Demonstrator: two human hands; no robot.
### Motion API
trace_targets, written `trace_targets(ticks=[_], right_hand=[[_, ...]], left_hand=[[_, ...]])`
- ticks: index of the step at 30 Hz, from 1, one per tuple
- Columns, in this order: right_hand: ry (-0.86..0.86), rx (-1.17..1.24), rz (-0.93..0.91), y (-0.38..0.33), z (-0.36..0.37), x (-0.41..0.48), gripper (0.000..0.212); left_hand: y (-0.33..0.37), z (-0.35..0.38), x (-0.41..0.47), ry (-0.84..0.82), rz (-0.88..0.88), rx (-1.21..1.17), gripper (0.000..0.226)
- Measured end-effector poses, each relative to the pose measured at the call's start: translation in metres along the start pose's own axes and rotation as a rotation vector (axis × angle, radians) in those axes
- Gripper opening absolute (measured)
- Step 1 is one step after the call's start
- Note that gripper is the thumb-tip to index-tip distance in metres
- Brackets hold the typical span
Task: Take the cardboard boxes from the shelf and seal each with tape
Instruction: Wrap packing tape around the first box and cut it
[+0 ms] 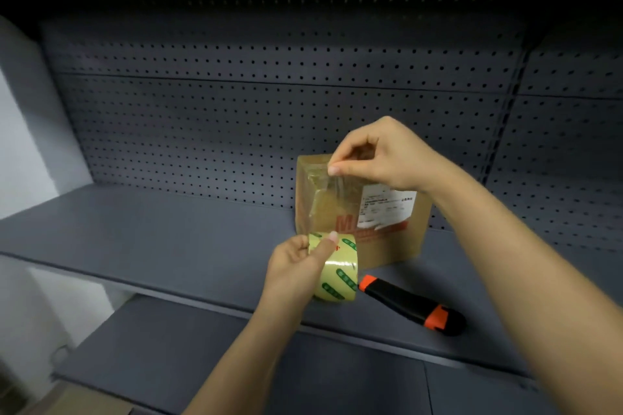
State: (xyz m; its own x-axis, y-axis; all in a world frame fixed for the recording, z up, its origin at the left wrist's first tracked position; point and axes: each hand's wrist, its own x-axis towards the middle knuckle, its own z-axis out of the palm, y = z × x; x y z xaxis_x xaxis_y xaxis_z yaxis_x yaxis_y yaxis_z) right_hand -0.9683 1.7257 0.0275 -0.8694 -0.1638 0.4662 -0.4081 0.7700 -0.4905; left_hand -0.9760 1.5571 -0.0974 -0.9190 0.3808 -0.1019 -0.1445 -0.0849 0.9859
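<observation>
Grips clear packing tape roll (337,276) in left hand (296,266), fingers curled round the roll, thumb pressed on its top edge, green print on the roll. Pinches free end of tape strip (323,202) between thumb and forefinger of right hand (381,155), raised by the top edge of the cardboard box (387,246). Strip pulled taut from roll up to right hand, running across the box's left front; cannot tell whether touching the box. Box upright on grey metal shelf (168,239), close to perforated back panel (236,111), red print on front, white shipping label (387,205) on upper right of front face, partly hidden by right wrist. Black-and-orange utility knife (411,305) flat on the same shelf, just right of the roll, in front of the box, near the shelf's front edge. Second grey shelf (202,364) below.
</observation>
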Motion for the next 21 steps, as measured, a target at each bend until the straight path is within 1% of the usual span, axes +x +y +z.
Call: trace_targets(ticks=[3, 7, 10, 13, 17, 21], right_hand=[[-0.065, 0.0, -0.007, 0.004, -0.003, 0.015, 0.009], [-0.095, 0.112, 0.001, 0.005, -0.005, 0.033, 0.011], [-0.143, 0.09, -0.014, 0.006, -0.004, 0.045, 0.012], [-0.163, 0.089, 0.001, 0.011, 0.0, 0.053, 0.012], [-0.176, 0.114, 0.007, 0.018, 0.002, 0.057, 0.013], [-0.183, 0.118, 0.005, 0.024, 0.003, 0.06, 0.012]], left_hand=[[0.002, 0.0, -0.004, -0.007, 0.017, -0.009, 0.034], [0.009, 0.001, -0.003, -0.022, 0.027, -0.038, 0.041], [0.015, 0.003, -0.001, -0.019, 0.032, -0.079, 0.038], [0.016, 0.002, 0.002, 0.0, 0.049, -0.09, 0.046], [0.018, 0.0, 0.004, -0.019, 0.062, -0.113, 0.033], [0.016, 0.001, 0.006, -0.038, 0.063, -0.092, 0.032]])
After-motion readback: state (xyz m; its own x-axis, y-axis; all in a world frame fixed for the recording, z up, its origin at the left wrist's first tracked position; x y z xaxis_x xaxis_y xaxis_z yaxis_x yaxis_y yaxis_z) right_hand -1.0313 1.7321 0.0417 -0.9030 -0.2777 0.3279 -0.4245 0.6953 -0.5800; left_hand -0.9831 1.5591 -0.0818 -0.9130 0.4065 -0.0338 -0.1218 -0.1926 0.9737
